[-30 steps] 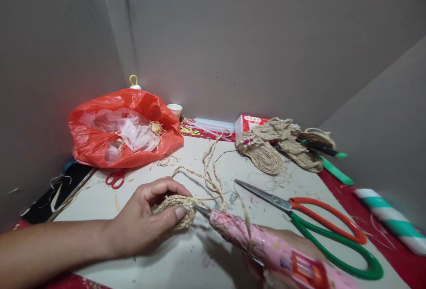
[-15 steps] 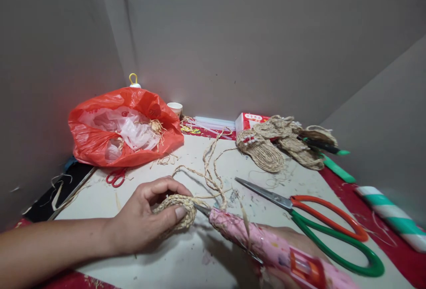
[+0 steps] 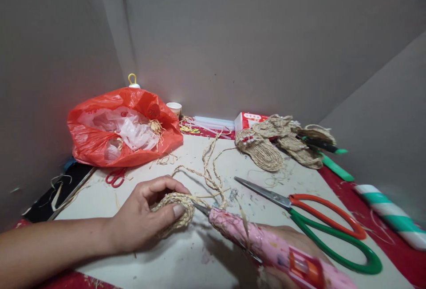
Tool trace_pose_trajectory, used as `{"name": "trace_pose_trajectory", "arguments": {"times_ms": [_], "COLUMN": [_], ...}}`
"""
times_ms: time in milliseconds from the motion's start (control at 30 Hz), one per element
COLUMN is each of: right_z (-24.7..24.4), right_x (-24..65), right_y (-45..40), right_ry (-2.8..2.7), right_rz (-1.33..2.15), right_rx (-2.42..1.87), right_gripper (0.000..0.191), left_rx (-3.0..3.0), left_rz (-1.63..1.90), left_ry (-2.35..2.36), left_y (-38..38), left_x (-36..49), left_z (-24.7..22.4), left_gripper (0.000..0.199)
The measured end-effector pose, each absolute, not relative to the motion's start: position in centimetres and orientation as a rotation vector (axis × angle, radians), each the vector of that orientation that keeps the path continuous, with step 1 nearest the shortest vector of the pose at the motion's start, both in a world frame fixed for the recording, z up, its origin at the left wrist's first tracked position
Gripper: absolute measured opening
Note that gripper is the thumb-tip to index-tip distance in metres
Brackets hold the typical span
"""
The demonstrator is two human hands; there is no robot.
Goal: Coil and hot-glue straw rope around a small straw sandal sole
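Between its thumb and fingers, my left hand (image 3: 146,218) grips a small coiled piece of braided straw (image 3: 181,209). My right hand (image 3: 289,240), partly hidden, is wrapped round a pink glue gun (image 3: 253,235) with an orange-red part on its side. The gun's dark metal nozzle touches the right edge of the coil. A braided cord (image 3: 209,169) loops over the white board behind the coil. Large scissors (image 3: 279,200) with one orange and one green handle lie to the right of the gun, blades pointing up and left.
A red plastic bag (image 3: 96,147) holds white plastic and straw at the back left. Small red scissors (image 3: 116,177) lie before it. Braided bundles (image 3: 266,151) rest beside a red-white box (image 3: 244,121). A green-striped roll (image 3: 389,213) is at the right, a paper cup (image 3: 174,108) at the back.
The whole view has shifted very slightly. Both hands, the coil and the glue gun keep nearly the same places relative to each other.
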State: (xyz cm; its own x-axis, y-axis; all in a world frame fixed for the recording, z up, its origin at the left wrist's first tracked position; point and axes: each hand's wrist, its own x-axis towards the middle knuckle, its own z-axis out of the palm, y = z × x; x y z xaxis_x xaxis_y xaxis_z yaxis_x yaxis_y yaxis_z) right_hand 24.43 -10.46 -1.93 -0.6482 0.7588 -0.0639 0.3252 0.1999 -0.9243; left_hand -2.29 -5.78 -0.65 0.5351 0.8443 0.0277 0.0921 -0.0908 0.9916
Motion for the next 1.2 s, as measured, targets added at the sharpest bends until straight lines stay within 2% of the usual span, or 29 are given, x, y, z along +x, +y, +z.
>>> {"name": "trace_pose_trajectory", "arguments": {"times_ms": [233, 400, 633, 833, 967, 1200], "right_z": [-2.6, -2.4, -2.5, -3.8, -4.8, -1.2], "right_x": [24.4, 24.3, 24.7, 24.7, 23.7, 23.1], "right_y": [-10.4, -10.4, -10.5, -10.9, -11.8, -12.4], "right_ry": [-2.029, -2.043, -1.964, -2.008, -1.970, -1.978], "right_rz": [1.403, 1.343, 1.263, 1.343, 1.263, 1.183], "right_rx": [-0.903, -1.065, -0.937, -1.078, -1.124, -1.208], "right_gripper": [0.044, 0.042, 0.048, 0.045, 0.044, 0.043], "left_rx": [1.540, 1.535, 1.487, 1.461, 1.411, 1.300], "left_rz": [0.749, 0.752, 0.780, 0.798, 0.790, 0.757], "left_ry": [0.815, 0.829, 0.833, 0.854, 0.840, 0.806], "left_y": [-5.8, -5.8, -5.8, -5.9, -5.9, -5.8], "left_x": [-2.3, -2.4, -2.4, -2.4, -2.3, -2.2], "left_z": [-0.7, -0.6, -0.8, -0.6, -0.5, -0.5], "left_gripper": [0.018, 0.018, 0.020, 0.020, 0.020, 0.023]}}
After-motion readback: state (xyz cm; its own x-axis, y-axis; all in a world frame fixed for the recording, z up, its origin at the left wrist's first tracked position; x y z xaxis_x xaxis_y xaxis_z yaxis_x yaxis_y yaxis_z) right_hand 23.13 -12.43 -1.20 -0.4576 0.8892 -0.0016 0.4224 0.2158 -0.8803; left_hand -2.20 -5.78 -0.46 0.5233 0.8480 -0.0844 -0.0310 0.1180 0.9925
